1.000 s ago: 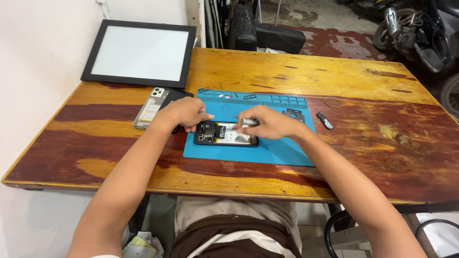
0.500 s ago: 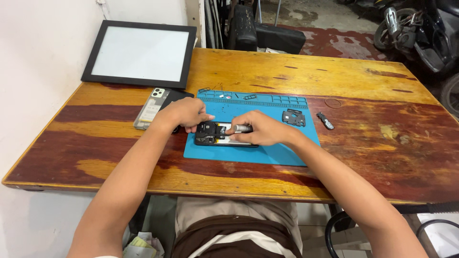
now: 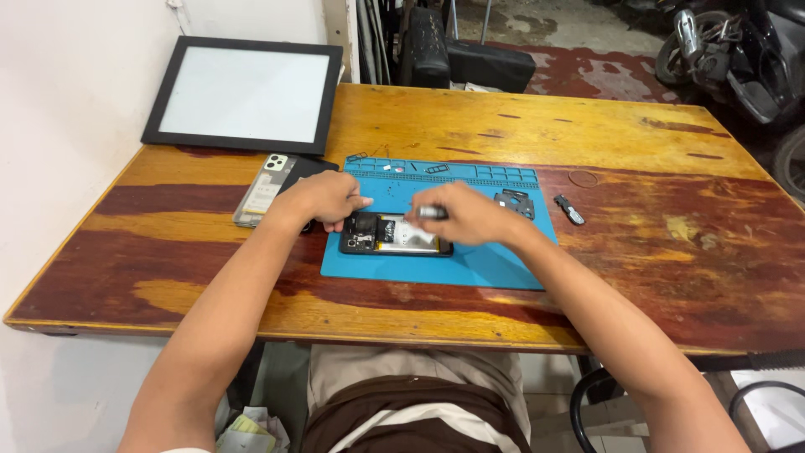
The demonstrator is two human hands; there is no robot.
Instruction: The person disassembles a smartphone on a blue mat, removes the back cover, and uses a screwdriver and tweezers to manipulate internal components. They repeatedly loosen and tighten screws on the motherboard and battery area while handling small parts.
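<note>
In the head view, an opened phone [image 3: 394, 234] is lying flat on a blue mat [image 3: 470, 264], near the mat's left side, with its inner parts facing up. The mat is lying on a wooden table [image 3: 654, 252].

The left hand [image 3: 323, 198] is resting at the upper left corner of the phone. Its fingers [image 3: 356, 202] are lying close together and are pointing to the right, and they are touching the phone's top edge.

The right hand [image 3: 465, 214] is hovering over the right half of the phone. Its fingers are closing around a small silver tool [image 3: 432, 213], and the tool's end is sticking out to the left above the phone.

A phone back cover [image 3: 264, 189] is lying on the table just to the left of the mat. A small dark part [image 3: 513, 203] is lying on the mat to the right of the right hand, and a small black piece [image 3: 570, 210] is lying just beside the mat's right edge. A black framed panel [image 3: 245, 94] is lying at the far left corner of the table.
</note>
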